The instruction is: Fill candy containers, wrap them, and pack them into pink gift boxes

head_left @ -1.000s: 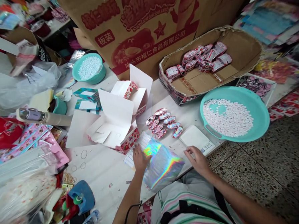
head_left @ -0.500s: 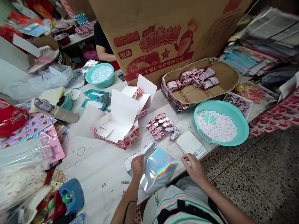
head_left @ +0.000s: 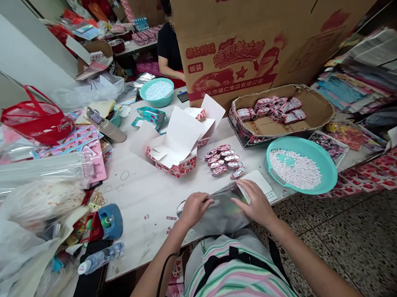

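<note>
Hands moved together onto foil pouch (head_left: 220, 218), near worktop (head_left: 144, 204) edge; left hand (head_left: 194, 209), right hand (head_left: 255, 203) pinched its top, fingers (head_left: 243, 198) curled. Red packs (head_left: 224, 160) lay loose, far right of open box (head_left: 182, 169).

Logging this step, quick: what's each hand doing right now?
Left hand: closed, holding the holographic foil pouch.
Right hand: holding the same pouch, fingers spread across it.

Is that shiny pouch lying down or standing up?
Lying down: the holographic pouch lies flat on the white tabletop, with the left hand and right hand resting on top of it.
</note>
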The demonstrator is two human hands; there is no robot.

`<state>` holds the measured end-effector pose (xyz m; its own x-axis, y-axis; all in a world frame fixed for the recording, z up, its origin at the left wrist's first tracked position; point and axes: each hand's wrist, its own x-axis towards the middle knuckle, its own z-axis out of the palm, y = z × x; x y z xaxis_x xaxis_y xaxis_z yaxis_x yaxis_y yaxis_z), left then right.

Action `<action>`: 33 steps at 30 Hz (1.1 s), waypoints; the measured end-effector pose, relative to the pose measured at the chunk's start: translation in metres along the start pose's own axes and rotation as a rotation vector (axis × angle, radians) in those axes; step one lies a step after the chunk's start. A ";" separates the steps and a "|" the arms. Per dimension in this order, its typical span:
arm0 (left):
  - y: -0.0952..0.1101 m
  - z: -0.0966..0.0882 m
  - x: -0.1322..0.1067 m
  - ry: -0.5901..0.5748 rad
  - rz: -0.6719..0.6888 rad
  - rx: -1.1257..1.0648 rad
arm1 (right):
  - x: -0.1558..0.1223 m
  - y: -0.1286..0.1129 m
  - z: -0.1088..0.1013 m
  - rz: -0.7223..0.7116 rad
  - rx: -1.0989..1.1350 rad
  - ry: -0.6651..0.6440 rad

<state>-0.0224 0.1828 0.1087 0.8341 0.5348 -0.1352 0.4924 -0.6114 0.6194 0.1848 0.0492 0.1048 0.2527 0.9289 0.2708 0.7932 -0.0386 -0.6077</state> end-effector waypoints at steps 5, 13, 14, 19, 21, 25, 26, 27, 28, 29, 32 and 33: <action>0.033 -0.034 -0.007 -0.072 0.149 0.081 | 0.011 -0.025 -0.026 -0.086 -0.102 0.040; 0.056 -0.057 -0.032 -0.070 0.285 0.105 | -0.011 -0.051 -0.064 -0.325 -0.077 -0.143; 0.052 -0.062 -0.039 -0.030 0.261 0.096 | -0.017 -0.051 -0.069 -0.346 -0.074 -0.100; 0.031 -0.080 -0.071 0.331 0.126 0.051 | -0.052 -0.048 -0.083 -0.382 -0.100 0.170; 0.029 -0.081 -0.078 0.431 0.088 0.021 | -0.063 -0.048 -0.084 -0.379 -0.136 0.213; 0.029 -0.078 -0.083 0.494 0.064 -0.068 | -0.077 -0.053 -0.082 -0.375 -0.227 0.284; 0.029 -0.077 -0.085 0.499 0.064 -0.090 | -0.078 -0.056 -0.081 -0.374 -0.245 0.305; 0.028 -0.076 -0.086 0.500 0.070 -0.111 | -0.079 -0.058 -0.081 -0.372 -0.252 0.323; 0.028 -0.075 -0.087 0.500 0.078 -0.134 | -0.079 -0.060 -0.080 -0.363 -0.245 0.333; 0.027 -0.075 -0.088 0.499 0.083 -0.160 | -0.078 -0.061 -0.080 -0.348 -0.221 0.336; 0.032 -0.075 -0.089 0.476 0.069 -0.274 | -0.071 -0.062 -0.081 -0.242 -0.038 0.313; 0.036 -0.076 -0.088 0.444 0.052 -0.321 | -0.068 -0.061 -0.082 -0.190 0.045 0.298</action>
<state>-0.0965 0.1582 0.2016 0.6363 0.7457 0.1978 0.2951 -0.4722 0.8307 0.1648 -0.0420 0.1849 0.2587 0.7696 0.5838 0.8182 0.1466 -0.5559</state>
